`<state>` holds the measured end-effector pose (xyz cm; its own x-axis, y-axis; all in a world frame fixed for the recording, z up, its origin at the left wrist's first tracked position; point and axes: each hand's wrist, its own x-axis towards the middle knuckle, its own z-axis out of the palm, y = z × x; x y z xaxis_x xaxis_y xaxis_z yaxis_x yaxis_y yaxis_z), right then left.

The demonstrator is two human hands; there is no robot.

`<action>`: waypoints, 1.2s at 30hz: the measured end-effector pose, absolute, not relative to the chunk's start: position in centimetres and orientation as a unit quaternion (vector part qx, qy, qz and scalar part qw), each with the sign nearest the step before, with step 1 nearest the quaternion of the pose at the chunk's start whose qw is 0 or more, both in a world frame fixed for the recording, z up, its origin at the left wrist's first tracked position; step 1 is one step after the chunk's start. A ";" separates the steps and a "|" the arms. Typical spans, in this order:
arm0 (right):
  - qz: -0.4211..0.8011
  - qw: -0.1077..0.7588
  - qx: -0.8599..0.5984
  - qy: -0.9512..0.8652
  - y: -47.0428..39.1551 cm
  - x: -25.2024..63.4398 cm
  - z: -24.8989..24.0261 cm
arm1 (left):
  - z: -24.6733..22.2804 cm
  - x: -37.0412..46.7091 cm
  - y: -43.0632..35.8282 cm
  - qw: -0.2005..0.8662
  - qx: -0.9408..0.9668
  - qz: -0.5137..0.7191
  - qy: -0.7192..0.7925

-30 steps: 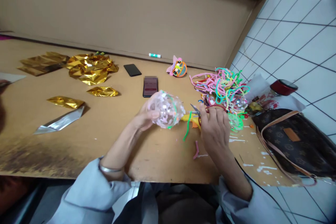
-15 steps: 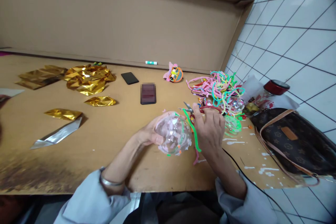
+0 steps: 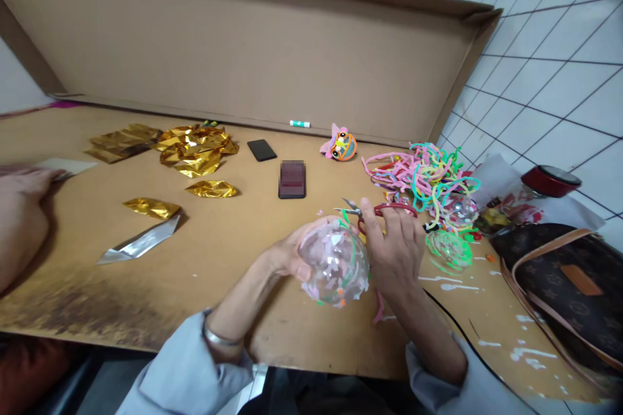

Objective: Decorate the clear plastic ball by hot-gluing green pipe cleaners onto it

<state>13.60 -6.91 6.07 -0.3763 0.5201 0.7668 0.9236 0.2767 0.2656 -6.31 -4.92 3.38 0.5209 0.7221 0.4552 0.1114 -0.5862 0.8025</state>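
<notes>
My left hand (image 3: 292, 253) is closed around the side of a clear plastic ball (image 3: 335, 266), with pale pink, green and orange bits on its surface. At the ball's upper edge shows a short piece of a green fuzzy strip (image 3: 344, 217); the rest of it is hidden. My right hand (image 3: 396, 243) grips red-handled scissors (image 3: 354, 210), their blades parted and pointing left above the ball. The right fingertips are close to the ball's right side; whether they touch it cannot be made out. A pink strip (image 3: 378, 307) lies below the right hand.
Tangled colourful strips (image 3: 418, 172), a green-patterned clear piece (image 3: 450, 249), a red-lidded jar (image 3: 548, 181) and a brown bag (image 3: 569, 279) are at right. Ahead lie a decorated ball (image 3: 343, 144), two dark phone-like slabs (image 3: 292, 180) and gold foil (image 3: 199, 148). Another person's hand (image 3: 24, 220) is at left.
The view has shifted, so the table's things sit further right. The green strip that hung beside my right hand now shows only at the ball's top. More of the other person's hand is visible.
</notes>
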 end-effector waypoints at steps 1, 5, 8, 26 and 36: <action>-0.354 0.291 -0.495 -0.739 -6.6 13.8 5.9 | 3.6 -6.5 -5.1 0.401 0.781 0.411 0.245; -0.305 0.324 -0.574 -0.687 -5.2 15.7 5.2 | 4.6 -7.7 -5.7 0.609 0.666 0.404 0.148; -0.258 0.366 -0.596 -0.667 -4.5 17.1 4.7 | 5.0 -8.9 -5.5 0.609 0.662 0.408 0.155; -0.028 0.507 -0.439 -0.742 -5.0 16.5 4.2 | 4.7 -8.5 -4.0 0.481 0.599 0.519 0.374; -0.197 0.428 -0.369 -0.801 -5.0 16.9 4.5 | 3.4 -7.0 -4.7 0.391 0.701 0.444 0.398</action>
<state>16.91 -5.04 4.49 -0.3604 0.4229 0.8314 0.7603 0.6496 -0.0009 -7.04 -4.73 3.38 0.2884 0.9051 0.3123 0.2106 -0.3781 0.9015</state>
